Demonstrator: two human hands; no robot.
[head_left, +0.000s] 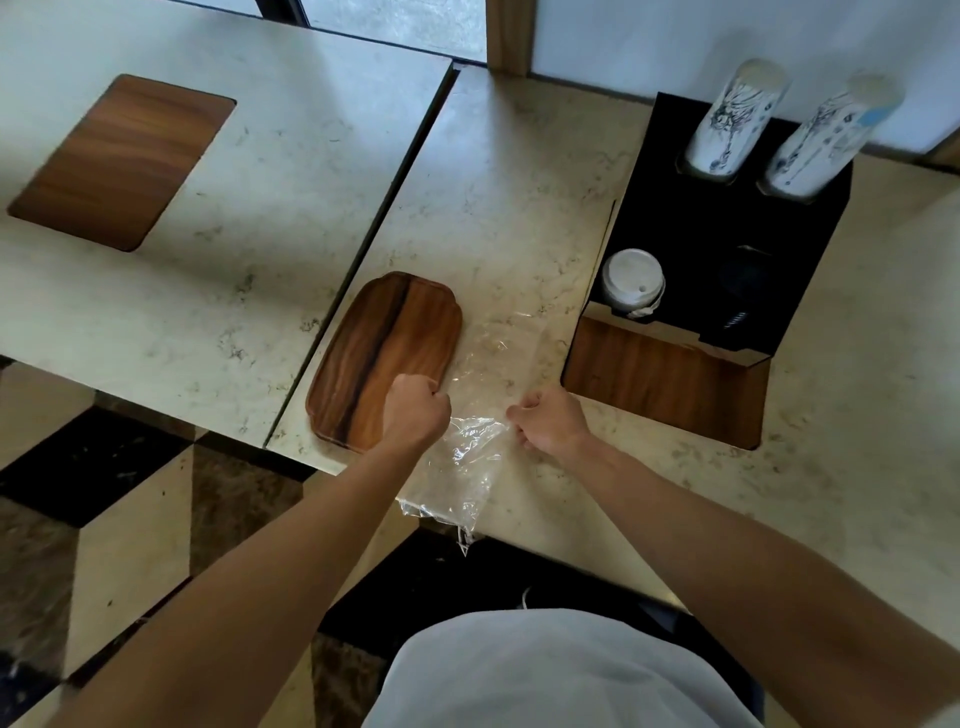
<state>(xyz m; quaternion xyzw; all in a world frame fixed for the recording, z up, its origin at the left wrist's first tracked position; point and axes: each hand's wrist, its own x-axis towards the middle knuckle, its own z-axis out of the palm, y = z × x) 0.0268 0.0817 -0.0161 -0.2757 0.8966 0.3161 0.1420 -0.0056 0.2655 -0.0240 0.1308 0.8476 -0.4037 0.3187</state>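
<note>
Gripping a clear crinkled plastic bag (470, 467) with left hand (415, 410) and right hand (550, 422), fingers curled on its sides. Spread on the pale marble counter (519, 208) (near end over the edge), just beside the brown wooden tray (384, 353).

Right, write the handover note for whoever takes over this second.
Left hand: grips the plastic bag at its left edge.
Right hand: pinches its right edge.
The bag lies on the counter beside the wooden tray, with its near end over the counter's edge.
Done: bag laid out, held on both sides.
Left: probably opening it; it looks empty.
</note>
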